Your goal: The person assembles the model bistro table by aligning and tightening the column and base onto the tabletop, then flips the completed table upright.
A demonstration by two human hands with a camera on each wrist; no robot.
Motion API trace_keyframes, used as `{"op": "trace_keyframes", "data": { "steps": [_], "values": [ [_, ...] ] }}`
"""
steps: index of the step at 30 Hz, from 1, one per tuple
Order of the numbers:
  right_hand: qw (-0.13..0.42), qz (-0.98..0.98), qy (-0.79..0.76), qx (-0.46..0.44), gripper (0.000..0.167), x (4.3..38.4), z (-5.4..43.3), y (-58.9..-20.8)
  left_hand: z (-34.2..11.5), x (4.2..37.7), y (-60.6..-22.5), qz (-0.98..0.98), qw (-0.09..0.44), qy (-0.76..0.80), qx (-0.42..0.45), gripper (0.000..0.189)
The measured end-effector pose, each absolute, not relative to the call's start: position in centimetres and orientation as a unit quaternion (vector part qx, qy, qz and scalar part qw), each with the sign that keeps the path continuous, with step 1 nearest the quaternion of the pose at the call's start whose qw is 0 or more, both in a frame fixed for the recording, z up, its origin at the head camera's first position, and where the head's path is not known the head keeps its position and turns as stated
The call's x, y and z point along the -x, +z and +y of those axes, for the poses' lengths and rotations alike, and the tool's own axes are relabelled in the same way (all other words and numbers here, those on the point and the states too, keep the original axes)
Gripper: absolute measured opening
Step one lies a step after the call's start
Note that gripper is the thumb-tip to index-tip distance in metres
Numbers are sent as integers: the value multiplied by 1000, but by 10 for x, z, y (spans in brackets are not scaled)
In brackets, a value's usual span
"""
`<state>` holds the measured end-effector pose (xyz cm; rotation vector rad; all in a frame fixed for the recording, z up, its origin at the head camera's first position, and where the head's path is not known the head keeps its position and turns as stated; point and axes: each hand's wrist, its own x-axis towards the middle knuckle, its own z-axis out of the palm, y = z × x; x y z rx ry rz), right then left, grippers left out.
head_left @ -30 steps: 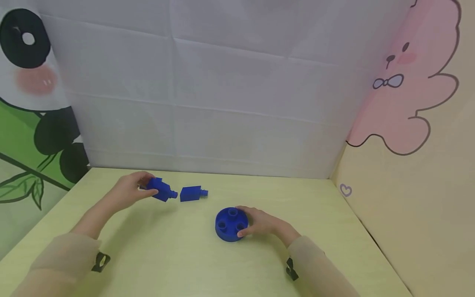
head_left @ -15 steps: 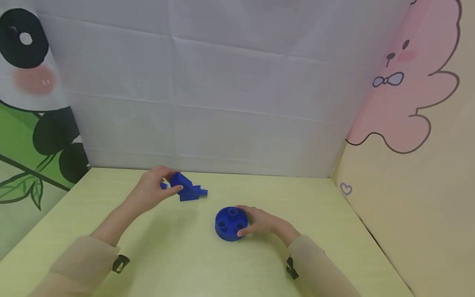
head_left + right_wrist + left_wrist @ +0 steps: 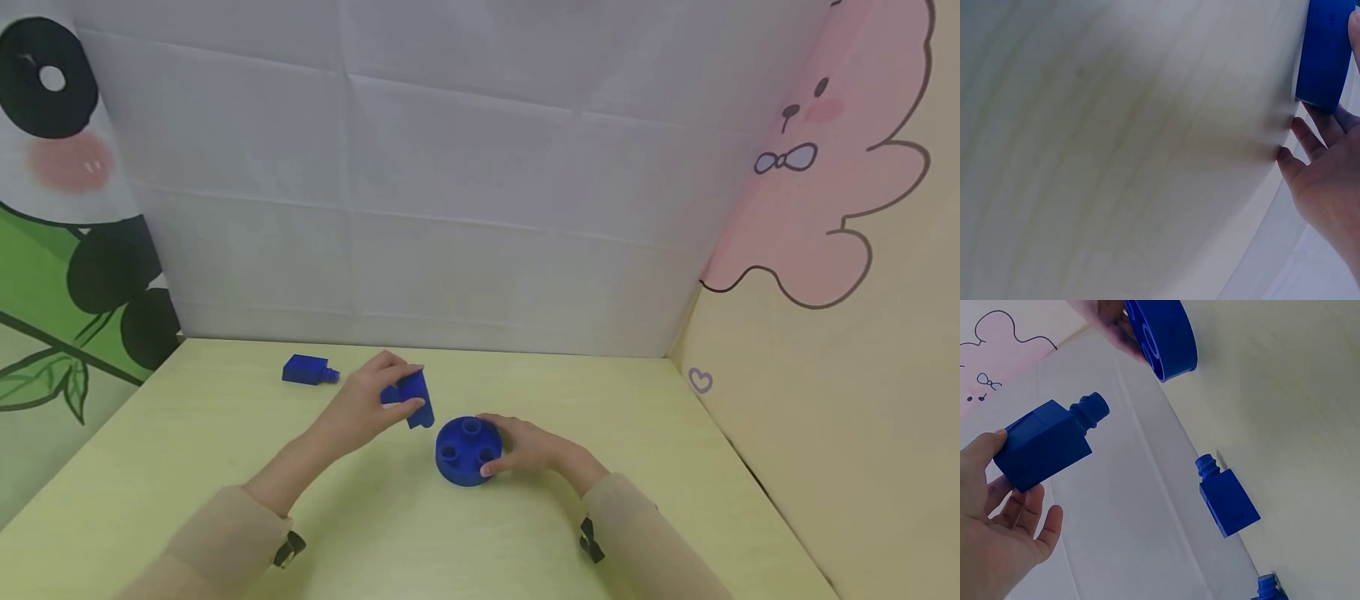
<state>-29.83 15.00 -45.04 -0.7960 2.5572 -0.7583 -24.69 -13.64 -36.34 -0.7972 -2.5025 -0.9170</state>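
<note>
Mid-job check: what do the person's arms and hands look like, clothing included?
The left hand and right hand wear no gloves. The left sleeve and right sleeve are beige, ending short of the wrists. A small black piece shows beside each sleeve; what it is, I can't tell.

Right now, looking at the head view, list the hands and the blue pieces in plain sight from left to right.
Far-left blue block, left hand, held blue block, round blue piece, right hand.
</note>
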Motion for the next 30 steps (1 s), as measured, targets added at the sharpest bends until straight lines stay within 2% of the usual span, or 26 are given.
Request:
{"op": "trace_keyframes", "data": {
  "steps": [9,20,30],
  "values": [
    [186,895,-285,288,88,298,152,-451,-111,251,-383,-878,174,-303,327,43],
    [189,892,-288,292,87,298,151,-451,-93,256,-401,-894,111,-273,338,43],
    [189,892,-288,292,88,298,152,-449,-89,259,-411,-896,111,-261,342,46]
  ]
}}
